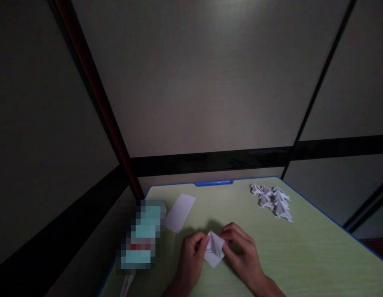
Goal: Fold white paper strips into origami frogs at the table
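A small piece of folded white paper (214, 252) is held between my two hands, low over the table. My left hand (193, 253) pinches its left edge between thumb and fingers. On the other side, my right hand (241, 249) grips the right edge, with the thumb below and the fingers curled above. A raised fold stands at the paper's top, and a flat pointed corner hangs toward me. Parts of both side edges are hidden behind my fingers.
On the pale green table (305, 247) with a blue rim, several folded white paper figures (271, 201) cluster at the back right. A flat white paper sheet (180, 212) lies left of centre. Nearer the left edge is a blurred-out turquoise object (143, 237) with a white cable (127, 284).
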`<state>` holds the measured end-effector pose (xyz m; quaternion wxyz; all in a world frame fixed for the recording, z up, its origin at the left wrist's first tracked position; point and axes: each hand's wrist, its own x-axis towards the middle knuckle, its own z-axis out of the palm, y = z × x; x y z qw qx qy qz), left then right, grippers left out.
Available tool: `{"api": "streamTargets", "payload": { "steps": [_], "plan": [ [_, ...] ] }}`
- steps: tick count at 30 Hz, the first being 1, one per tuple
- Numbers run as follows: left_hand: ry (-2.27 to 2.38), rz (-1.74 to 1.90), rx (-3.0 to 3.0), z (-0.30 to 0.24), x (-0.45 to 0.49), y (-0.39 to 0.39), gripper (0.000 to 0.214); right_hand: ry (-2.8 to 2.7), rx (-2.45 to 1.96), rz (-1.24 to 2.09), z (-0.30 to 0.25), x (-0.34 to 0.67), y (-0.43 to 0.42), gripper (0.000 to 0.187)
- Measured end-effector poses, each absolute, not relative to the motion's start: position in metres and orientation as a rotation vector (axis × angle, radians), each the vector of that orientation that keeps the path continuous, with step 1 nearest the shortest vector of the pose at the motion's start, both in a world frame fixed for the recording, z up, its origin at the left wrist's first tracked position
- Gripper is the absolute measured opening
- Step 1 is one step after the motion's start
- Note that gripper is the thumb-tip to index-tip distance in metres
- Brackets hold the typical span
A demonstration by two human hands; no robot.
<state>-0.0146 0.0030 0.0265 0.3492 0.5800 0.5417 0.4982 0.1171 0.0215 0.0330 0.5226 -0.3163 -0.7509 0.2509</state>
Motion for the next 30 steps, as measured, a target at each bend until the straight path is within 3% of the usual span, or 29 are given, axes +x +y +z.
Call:
{"api": "streamTargets", "payload": {
  "steps": [10,14,17,23,30],
  "plan": [
    [1.321,1.239,1.324,0.023,-0.012,0.003,0.033,-1.954,-0.716,0.681,0.037,0.119,0.02,0.01],
    [1.316,1.264,1.29,0.021,-0.013,0.006,0.033,-1.89,-0.712,0.884,0.045,0.117,0.021,0.008],
    [1.297,1.263,1.306,0.017,-0.013,0.006,0.032,-1.732,-0.718,1.087,0.044,0.116,0.028,0.019],
    [1.293,1.196,1.319,0.015,-0.011,0.006,0.029,-1.449,-0.663,1.519,0.031,0.112,0.037,0.021],
    [1.206,1.121,1.313,0.02,-0.009,0.004,0.029,-1.522,-0.695,1.663,0.028,0.111,0.034,0.032]
  ]
}}
